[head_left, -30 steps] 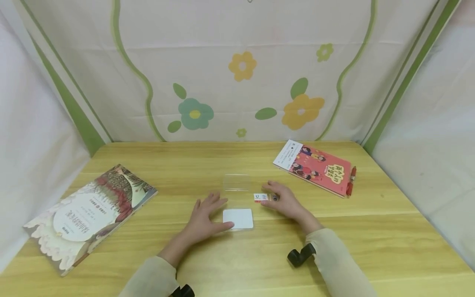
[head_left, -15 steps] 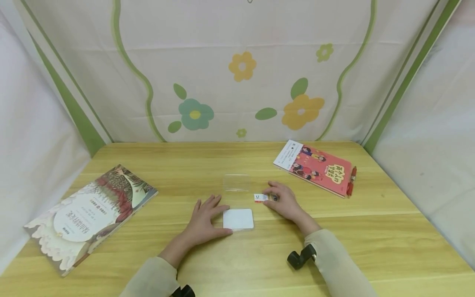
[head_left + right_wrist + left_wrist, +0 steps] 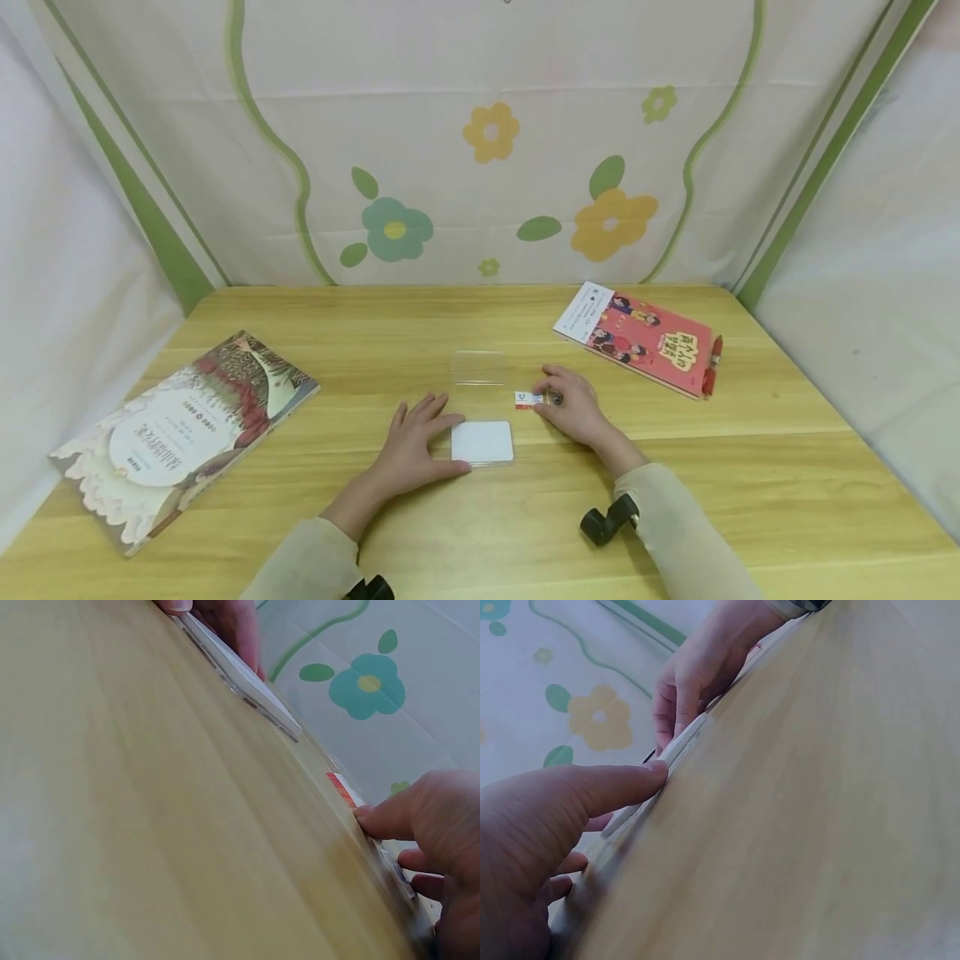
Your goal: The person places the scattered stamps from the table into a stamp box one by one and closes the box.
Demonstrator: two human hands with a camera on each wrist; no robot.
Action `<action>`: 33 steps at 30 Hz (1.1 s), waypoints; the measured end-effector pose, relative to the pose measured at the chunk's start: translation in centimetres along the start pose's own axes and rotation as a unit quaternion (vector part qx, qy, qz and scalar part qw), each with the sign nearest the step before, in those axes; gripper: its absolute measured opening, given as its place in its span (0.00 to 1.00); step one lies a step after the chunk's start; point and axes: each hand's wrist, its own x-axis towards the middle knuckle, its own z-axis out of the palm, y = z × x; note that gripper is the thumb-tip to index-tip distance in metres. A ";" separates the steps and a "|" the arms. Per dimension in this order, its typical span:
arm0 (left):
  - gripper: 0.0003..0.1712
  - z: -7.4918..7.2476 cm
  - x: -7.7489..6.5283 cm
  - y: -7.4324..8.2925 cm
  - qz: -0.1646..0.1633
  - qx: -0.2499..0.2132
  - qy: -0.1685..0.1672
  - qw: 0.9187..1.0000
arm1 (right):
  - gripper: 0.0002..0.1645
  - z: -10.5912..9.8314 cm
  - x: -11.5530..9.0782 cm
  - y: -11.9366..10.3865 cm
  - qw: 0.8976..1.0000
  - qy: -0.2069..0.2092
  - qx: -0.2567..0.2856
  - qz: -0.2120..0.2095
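Note:
In the head view a small flat clear box with a white top [image 3: 482, 442] lies at the middle of the table. My left hand [image 3: 412, 443] holds its left side between thumb and index finger, the other fingers spread on the table. The left wrist view shows the thumb at the near edge of this box [image 3: 684, 741]. To the right, my right hand [image 3: 573, 403] pinches a small flat strip [image 3: 527, 400] with a white and red label, thumb on its near edge and index finger on the far one. The hand covers part of the strip.
Behind the box lies a clear plastic lid [image 3: 478, 367]. A picture book [image 3: 187, 433] rests at the left, and a red book [image 3: 637, 337] with a red pen [image 3: 712, 367] beside it at the back right. A flowered curtain [image 3: 450, 167] rises behind the table [image 3: 337, 317].
The left thumb has moved off the white top to the box's near edge, and the index finger has come to its far left corner. The right fingers have closed on the strip.

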 end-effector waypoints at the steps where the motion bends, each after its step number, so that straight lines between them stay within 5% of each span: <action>1: 0.38 0.0 0.0 0.0 0.000 0.000 -0.001 1.000 | 0.08 0.0 0.0 0.0 1.000 0.000 0.002 0.002; 11: 0.38 0.0 0.1 0.1 -0.004 0.007 -0.004 1.000 | 0.06 0.3 0.0 -0.1 1.000 0.028 0.003 0.003; 18: 0.38 0.1 0.0 0.0 -0.002 0.009 -0.005 1.000 | 0.06 0.4 0.0 0.0 0.998 0.045 -0.009 -0.038; 33: 0.38 0.2 0.0 -0.2 0.003 0.008 -0.002 1.000 | 0.14 0.6 0.0 0.3 0.997 0.036 -0.010 -0.067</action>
